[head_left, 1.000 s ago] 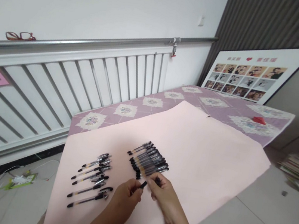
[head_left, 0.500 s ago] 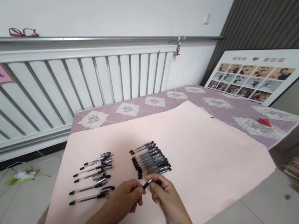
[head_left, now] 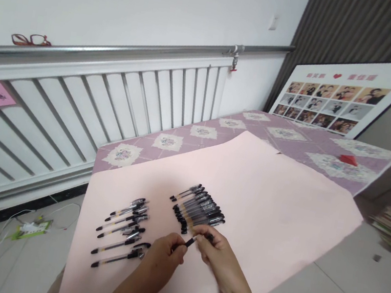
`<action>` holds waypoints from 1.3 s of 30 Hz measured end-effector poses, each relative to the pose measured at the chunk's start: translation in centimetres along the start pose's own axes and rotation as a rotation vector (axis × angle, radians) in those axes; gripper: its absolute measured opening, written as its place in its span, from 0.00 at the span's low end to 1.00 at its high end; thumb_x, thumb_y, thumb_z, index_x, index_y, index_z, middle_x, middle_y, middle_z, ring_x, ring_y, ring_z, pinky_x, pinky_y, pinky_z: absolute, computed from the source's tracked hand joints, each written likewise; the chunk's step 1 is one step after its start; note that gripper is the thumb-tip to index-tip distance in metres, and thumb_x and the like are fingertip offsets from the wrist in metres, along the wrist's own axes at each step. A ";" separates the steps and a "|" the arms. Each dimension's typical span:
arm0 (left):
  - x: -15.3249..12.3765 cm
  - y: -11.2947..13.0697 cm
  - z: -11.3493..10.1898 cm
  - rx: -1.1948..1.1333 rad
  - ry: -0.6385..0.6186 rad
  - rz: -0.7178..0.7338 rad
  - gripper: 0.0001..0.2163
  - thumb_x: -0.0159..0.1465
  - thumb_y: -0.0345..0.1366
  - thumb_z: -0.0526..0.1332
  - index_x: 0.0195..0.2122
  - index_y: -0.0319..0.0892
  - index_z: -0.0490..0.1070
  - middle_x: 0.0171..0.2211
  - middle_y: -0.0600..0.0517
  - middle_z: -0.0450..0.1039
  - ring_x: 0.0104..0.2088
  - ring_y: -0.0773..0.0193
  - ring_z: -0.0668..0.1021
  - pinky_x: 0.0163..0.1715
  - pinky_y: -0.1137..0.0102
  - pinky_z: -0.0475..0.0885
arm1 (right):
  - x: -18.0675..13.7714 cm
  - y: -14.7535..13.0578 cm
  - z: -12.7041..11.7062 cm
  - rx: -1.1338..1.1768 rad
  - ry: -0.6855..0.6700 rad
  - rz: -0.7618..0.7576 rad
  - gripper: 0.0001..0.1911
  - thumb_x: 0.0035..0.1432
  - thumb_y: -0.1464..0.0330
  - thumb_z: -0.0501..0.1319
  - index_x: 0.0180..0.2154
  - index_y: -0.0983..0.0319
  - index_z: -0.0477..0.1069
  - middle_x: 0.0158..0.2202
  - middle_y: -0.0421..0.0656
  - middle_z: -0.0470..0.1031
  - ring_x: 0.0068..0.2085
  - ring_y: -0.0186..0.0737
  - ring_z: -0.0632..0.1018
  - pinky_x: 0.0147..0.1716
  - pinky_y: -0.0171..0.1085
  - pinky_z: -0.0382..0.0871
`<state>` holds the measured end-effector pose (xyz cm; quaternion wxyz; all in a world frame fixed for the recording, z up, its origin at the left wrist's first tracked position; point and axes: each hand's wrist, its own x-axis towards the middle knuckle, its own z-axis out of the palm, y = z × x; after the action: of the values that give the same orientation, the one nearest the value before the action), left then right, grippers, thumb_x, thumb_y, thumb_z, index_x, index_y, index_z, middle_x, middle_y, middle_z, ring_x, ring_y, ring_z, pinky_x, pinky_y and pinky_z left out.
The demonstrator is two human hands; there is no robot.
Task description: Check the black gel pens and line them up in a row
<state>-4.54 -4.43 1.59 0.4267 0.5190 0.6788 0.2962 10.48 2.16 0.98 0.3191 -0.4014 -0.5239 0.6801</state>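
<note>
Over the pink sheet (head_left: 275, 204), both my hands are on one black pen (head_left: 190, 241). My left hand (head_left: 162, 260) is closed around its barrel, and my right hand (head_left: 214, 251) pinches at the pale tip end. A dark piece (head_left: 209, 238) shows between the right fingers; whether it is a cap I cannot tell. Just beyond my right hand lies a tight row of black-ended clear pens (head_left: 200, 209), side by side. Left of my left hand, several similar pens (head_left: 118, 248) rest in a looser slanted column.
Purple patterned cloth (head_left: 217, 123) covers the table, with a red paper piece (head_left: 348, 160) at the far right. A white radiator (head_left: 143, 103) and a metal pipe (head_left: 121, 55) run along the wall. A power strip (head_left: 32, 229) and cables lie on the floor at left.
The silver tip seen between my hands is now mostly covered by my right fingers. My left fingers have shifted slightly along the pen. The laid-out pens have stayed put.
</note>
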 end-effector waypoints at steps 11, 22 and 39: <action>-0.5 1.1 -0.6 0.204 0.071 0.088 0.07 0.60 0.36 0.52 0.28 0.43 0.67 0.23 0.56 0.68 0.25 0.67 0.67 0.24 0.74 0.56 | -0.3 -0.6 0.2 -0.155 0.023 -0.068 0.12 0.50 0.57 0.60 0.30 0.59 0.70 0.21 0.35 0.63 0.22 0.30 0.61 0.21 0.31 0.54; -0.6 1.2 -1.0 0.270 0.084 0.102 0.08 0.60 0.37 0.52 0.28 0.43 0.67 0.24 0.55 0.69 0.26 0.66 0.68 0.24 0.74 0.56 | -0.1 -0.2 0.0 -0.187 0.038 -0.110 0.12 0.51 0.58 0.60 0.24 0.60 0.67 0.20 0.35 0.61 0.22 0.31 0.59 0.21 0.31 0.53; -0.7 1.6 -1.4 0.351 0.083 0.112 0.08 0.60 0.37 0.52 0.29 0.44 0.69 0.26 0.54 0.71 0.28 0.64 0.70 0.26 0.73 0.58 | -0.2 -0.2 0.0 -0.192 0.029 -0.107 0.14 0.49 0.57 0.61 0.35 0.59 0.71 0.29 0.39 0.69 0.31 0.36 0.68 0.28 0.33 0.60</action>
<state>-5.03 -4.55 3.77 0.2842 0.6098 0.7071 0.2175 10.58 2.09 1.21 0.3225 -0.4116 -0.6027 0.6028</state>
